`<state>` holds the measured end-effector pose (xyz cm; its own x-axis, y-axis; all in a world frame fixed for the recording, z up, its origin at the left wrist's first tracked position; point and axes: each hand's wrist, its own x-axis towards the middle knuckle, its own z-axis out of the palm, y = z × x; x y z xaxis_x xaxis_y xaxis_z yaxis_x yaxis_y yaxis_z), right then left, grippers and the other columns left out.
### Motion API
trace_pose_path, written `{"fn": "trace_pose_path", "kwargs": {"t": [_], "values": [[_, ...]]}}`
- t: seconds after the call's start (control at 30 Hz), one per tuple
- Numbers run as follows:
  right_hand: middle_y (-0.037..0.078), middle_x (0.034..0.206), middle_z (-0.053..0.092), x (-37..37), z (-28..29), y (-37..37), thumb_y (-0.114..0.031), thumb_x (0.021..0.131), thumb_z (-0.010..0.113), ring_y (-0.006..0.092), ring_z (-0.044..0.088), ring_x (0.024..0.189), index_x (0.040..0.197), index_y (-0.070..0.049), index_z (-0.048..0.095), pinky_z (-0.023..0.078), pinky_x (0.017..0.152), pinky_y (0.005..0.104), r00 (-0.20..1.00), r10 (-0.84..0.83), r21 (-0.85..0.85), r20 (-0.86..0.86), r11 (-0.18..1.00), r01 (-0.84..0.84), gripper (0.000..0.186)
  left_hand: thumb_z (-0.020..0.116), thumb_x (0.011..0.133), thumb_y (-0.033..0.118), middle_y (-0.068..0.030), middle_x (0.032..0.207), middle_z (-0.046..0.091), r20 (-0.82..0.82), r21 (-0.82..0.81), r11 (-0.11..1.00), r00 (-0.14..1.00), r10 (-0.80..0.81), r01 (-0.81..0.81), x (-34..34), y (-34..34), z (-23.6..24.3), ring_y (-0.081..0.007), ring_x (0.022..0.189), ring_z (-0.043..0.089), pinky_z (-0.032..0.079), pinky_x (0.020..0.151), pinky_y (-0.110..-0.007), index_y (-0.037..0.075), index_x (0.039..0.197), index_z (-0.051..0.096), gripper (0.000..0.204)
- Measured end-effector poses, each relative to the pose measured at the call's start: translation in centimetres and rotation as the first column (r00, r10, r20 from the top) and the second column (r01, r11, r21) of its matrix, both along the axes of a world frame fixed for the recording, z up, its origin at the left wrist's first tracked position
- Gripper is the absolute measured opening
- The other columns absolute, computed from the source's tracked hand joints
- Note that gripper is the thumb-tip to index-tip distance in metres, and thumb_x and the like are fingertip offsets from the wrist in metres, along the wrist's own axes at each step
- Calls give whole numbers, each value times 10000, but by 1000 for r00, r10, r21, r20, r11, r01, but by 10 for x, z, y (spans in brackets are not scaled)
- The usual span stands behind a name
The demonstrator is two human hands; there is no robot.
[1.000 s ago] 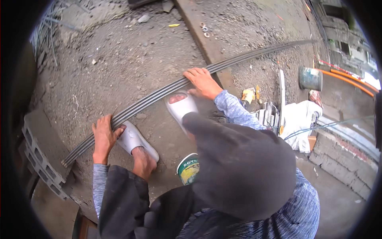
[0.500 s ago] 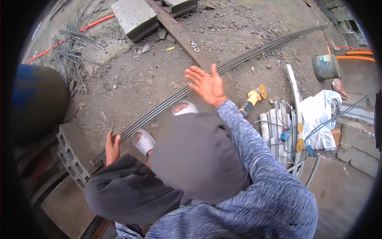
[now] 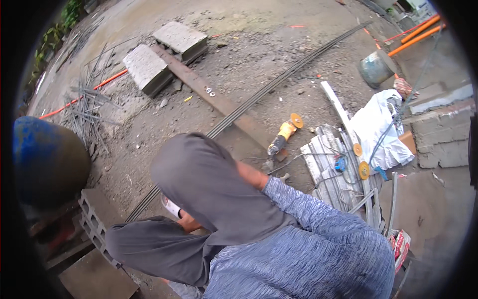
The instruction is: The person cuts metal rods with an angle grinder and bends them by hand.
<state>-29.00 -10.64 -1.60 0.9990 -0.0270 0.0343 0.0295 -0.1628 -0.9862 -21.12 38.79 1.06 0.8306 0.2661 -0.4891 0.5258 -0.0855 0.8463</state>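
Observation:
My right hand is mostly hidden behind my raised knee; only skin near the wrist shows, so its fingers cannot be seen. My left hand is out of sight, with only a bit of sleeve at the lower edge. A bundle of long steel rods runs diagonally across the ground, passing behind my knee and over a flat rusty steel bar. Right of that bar lies an angle grinder with a yellow body and a tan disc. Two metal rings rest on the bar.
Two concrete blocks sit by the bar's far end. Cut rods lie scattered at left, near a blue drum and a hollow block. Metal strips, loose discs, a white sack and a bucket are at right.
My open right hand has drawn back from above the rods and gone behind my knee. My left hand has left the view. The view has shifted, and my knee now covers the middle of the rods.

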Motion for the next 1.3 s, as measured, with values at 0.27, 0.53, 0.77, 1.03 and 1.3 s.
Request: {"fn": "trace_pose_path", "kwargs": {"t": [0.27, 0.53, 0.77, 1.03, 1.3], "values": [[210, 1321, 624, -62, 15, -30, -621, 1057, 338, 254, 631, 1101, 1378, 16, 588, 481, 993, 385, 552, 177, 64, -815, 974, -218, 756, 539, 1016, 494, -190, 1409, 568, -3, 15, 999, 999, -32, 32, -32, -31, -7, -333, 1264, 563, 431, 1072, -443, 30, 1522, 396, 701], [48, 990, 679, 45, 63, -51, -651, 1026, 413, 113, 621, 835, 1072, -54, 671, 523, 800, 276, 959, -140, 756, -245, 591, 279, 652, 500, 1022, 525, -179, 1413, 561, 14, -6, 998, 998, -64, 64, -24, -35, -5, -318, 1248, 567, 443, 1059, -425, 31, 1519, 400, 708], [147, 1322, 636, 15, -119, -5, -511, 1079, 373, 219, 569, 1240, 1375, -11, 554, 417, 1073, 352, 909, -54, -8, -413, 998, 56, 609, 467, 1027, 552, -169, 1417, 555, 50, -33, 996, 996, -75, 77, -26, -20, 15, -304, 1234, 570, 452, 1047, -409, 31, 1516, 403, 718], [107, 1611, 347, 6, 9, 13, -621, 1064, 299, 205, 370, 1448, 1577, -76, 300, 321, 1184, 343, 942, 117, 716, -316, 681, 155, 749, 429, 1033, 583, -158, 1422, 548, 67, 18, 1000, 998, -20, 19, -32, 10, 51, -289, 1218, 574, 464, 1034, -391, 32, 1513, 407, 732], [88, 966, 720, -73, -22, -73, -439, 1019, 571, 139, 693, 744, 1107, -26, 655, 546, 587, 287, 542, -613, 293, -575, 465, 836, 431, 424, 1071, 522, -134, 1390, 567, 124, -676, 653, 926, -356, 341, 5, 49, 178, -260, 1185, 587, 480, 1009, -350, 24, 1483, 448, 647]]}}
